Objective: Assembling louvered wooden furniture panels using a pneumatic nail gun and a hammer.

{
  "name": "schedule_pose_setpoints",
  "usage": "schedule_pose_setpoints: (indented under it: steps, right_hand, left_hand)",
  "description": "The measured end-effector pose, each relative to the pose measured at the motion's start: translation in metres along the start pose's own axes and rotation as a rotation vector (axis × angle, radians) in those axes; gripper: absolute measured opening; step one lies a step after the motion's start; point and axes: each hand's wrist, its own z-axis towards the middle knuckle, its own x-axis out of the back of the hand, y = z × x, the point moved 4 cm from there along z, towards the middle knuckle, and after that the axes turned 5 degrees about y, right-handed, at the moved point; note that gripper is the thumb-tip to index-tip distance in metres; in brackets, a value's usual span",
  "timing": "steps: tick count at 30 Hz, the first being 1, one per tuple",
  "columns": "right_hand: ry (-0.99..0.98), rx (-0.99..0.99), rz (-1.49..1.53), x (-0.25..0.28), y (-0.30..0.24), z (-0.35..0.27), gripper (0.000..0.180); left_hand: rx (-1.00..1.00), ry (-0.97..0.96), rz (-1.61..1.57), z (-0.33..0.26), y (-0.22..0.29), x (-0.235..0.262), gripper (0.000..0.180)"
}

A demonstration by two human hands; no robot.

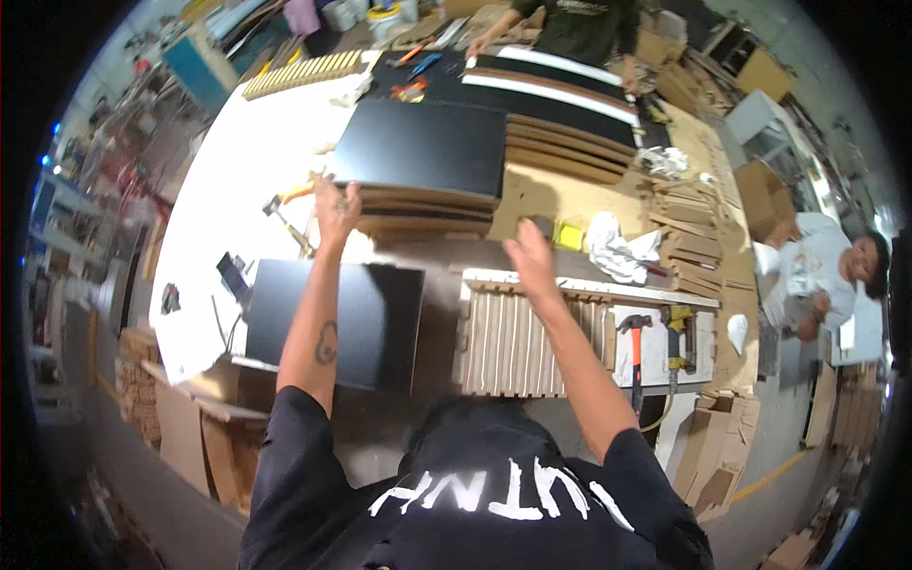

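Note:
A stack of black-topped boards [427, 147] with brown edges lies in the middle of the table. At its near left corner is my left hand [337, 211], fingers apart and nothing seen in it. My right hand [534, 261] hovers right of the stack's near edge, fingers stretched out, holding nothing. Below it is a row of light wooden strips [518, 332] along a white-edged rail. Beside my right hand sit a yellow object [570, 236] and a crumpled white cloth [619, 249]. A single black panel [366, 323] lies under my left forearm.
A hammer [277, 205] lies left of the stack. At the right are an orange-handled claw hammer [636, 356], a yellow-black nail gun [676, 337] and piled wood pieces [686, 233]. A co-worker [584, 27] stands across the table by white-edged boards [551, 95]; another person [812, 271] is at the right.

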Motion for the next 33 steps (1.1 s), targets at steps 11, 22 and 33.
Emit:
schedule_pose_setpoints:
  steps: [11,22,33]
  right_hand:
    - [0.134,0.006,-0.169,-0.068,-0.035,0.041,0.097]
    - [0.360,-0.220,0.157,-0.022,-0.026,0.051,0.033]
    - [0.166,-0.169,0.489,0.033,-0.028,0.012,0.053]
  left_hand:
    - [0.003,-0.276,0.009,0.040,-0.048,-0.019,0.074]
    - [0.524,-0.414,-0.300,0.060,-0.105,0.009,0.037]
    - [-0.143,-0.313,-0.473,0.016,-0.019,0.060,0.056]
